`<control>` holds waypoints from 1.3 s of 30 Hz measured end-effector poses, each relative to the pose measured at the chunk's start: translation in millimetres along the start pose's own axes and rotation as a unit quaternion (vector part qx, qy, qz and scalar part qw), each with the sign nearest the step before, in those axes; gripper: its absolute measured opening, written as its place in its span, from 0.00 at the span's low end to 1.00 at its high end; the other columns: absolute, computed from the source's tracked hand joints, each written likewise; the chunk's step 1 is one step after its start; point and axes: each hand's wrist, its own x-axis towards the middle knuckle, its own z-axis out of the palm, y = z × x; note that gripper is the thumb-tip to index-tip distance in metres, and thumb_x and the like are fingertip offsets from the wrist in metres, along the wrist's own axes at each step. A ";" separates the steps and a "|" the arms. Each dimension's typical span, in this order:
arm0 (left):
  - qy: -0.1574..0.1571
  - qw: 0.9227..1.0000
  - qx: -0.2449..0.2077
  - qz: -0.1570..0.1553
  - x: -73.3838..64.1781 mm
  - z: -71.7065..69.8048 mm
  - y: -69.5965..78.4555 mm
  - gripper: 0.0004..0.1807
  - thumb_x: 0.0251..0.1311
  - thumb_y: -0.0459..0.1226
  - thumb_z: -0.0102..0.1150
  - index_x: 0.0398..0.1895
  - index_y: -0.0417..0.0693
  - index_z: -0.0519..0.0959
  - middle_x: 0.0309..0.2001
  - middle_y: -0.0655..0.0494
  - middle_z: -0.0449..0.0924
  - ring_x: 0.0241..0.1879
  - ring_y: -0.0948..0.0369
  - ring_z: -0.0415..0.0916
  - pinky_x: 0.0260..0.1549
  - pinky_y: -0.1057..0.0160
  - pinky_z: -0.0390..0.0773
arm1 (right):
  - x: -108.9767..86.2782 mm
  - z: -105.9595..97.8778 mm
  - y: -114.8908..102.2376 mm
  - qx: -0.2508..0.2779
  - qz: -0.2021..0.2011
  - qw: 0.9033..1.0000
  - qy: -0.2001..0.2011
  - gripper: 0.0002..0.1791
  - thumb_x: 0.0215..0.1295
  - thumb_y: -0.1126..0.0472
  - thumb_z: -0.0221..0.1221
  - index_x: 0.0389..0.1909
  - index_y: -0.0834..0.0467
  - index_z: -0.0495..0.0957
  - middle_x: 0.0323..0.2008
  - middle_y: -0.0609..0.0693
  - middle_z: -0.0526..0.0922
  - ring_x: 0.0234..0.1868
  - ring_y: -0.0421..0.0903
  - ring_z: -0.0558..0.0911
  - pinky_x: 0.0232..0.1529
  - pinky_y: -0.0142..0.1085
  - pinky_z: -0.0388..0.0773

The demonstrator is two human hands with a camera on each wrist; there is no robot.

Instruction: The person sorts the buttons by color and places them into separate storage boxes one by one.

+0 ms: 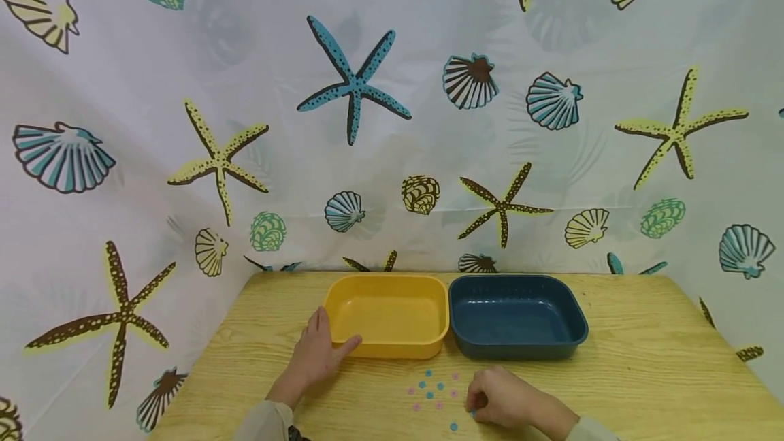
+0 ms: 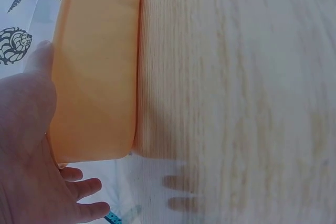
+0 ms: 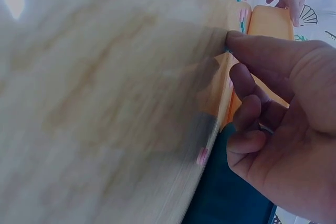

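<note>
My left hand (image 1: pixel 315 352) rests at the left end of the yellow plastic bin (image 1: pixel 387 351), its thumb lying over the front rim near the corner. In the left wrist view the hand's fingers (image 2: pixel 84 187) are extended past the end of the bin. At the tabletop, right of the loose discs, my right hand (image 1: pixel 499 397) has curled fingers with the tips down on a small blue disc (image 1: pixel 473 414). From the right wrist, a sliver of the disc (image 3: pixel 227 49) shows under the thumb tip. Several small blue and pink discs (image 1: pixel 430 395) lie scattered before the bins.
A dark blue bin (image 1: pixel 520 351) stands right beside the yellow one at the back of the wooden table (image 1: pixel 649 366). One blue disc (image 1: pixel 454 427) lies nearer the front than the others. A white curtain (image 1: pixel 429 155) printed with shells and starfish hangs behind and at both sides.
</note>
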 end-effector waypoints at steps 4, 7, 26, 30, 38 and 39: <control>0.001 1.000 0.000 -0.002 0.8 0.6 -0.2 0.62 0.57 0.68 0.46 0.70 0.25 0.37 0.69 0.26 0.39 0.65 0.32 0.47 0.60 0.37 0.54 | -1.0 -0.2 -1.5 -0.002 0.001 1.000 0.007 0.07 0.52 0.65 0.69 0.24 0.50 0.81 0.24 0.34 0.73 0.26 0.30 0.70 0.30 0.27 0.71; 0.004 1.000 0.002 0.002 0.9 0.4 -0.3 0.62 0.57 0.68 0.46 0.70 0.25 0.37 0.69 0.25 0.40 0.65 0.31 0.47 0.59 0.37 0.54 | -1.6 -1.1 -2.2 0.001 -0.005 1.000 0.011 0.08 0.51 0.66 0.69 0.23 0.50 0.80 0.23 0.33 0.73 0.26 0.30 0.70 0.29 0.27 0.71; 0.005 1.000 0.000 -0.006 3.2 0.4 -1.3 0.63 0.55 0.69 0.46 0.71 0.26 0.37 0.70 0.26 0.39 0.66 0.32 0.46 0.60 0.37 0.53 | -13.8 -32.0 8.5 0.091 -0.014 0.994 0.066 0.06 0.54 0.64 0.65 0.24 0.50 0.80 0.21 0.36 0.77 0.23 0.32 0.71 0.25 0.28 0.71; 0.004 1.000 0.000 -0.005 2.1 -0.1 -0.4 0.62 0.56 0.68 0.47 0.71 0.26 0.36 0.69 0.26 0.39 0.66 0.32 0.46 0.60 0.37 0.53 | -14.9 -38.0 10.9 0.105 -0.011 0.992 0.071 0.03 0.56 0.62 0.65 0.26 0.53 0.81 0.23 0.36 0.79 0.25 0.34 0.74 0.29 0.30 0.73; 0.003 1.000 -0.003 -0.004 1.1 1.0 -0.7 0.62 0.57 0.68 0.47 0.70 0.25 0.36 0.69 0.26 0.39 0.65 0.31 0.46 0.59 0.36 0.54 | -17.2 -49.3 13.1 0.162 0.001 0.984 0.080 0.03 0.60 0.62 0.64 0.30 0.57 0.81 0.26 0.44 0.82 0.27 0.43 0.79 0.30 0.33 0.76; 0.002 1.000 -0.003 -0.004 1.3 1.2 -0.7 0.62 0.57 0.68 0.47 0.71 0.26 0.36 0.69 0.26 0.39 0.65 0.31 0.46 0.59 0.36 0.54 | -17.3 -50.9 13.6 0.167 0.004 0.982 0.083 0.03 0.60 0.61 0.64 0.31 0.56 0.81 0.27 0.45 0.82 0.27 0.44 0.80 0.30 0.33 0.76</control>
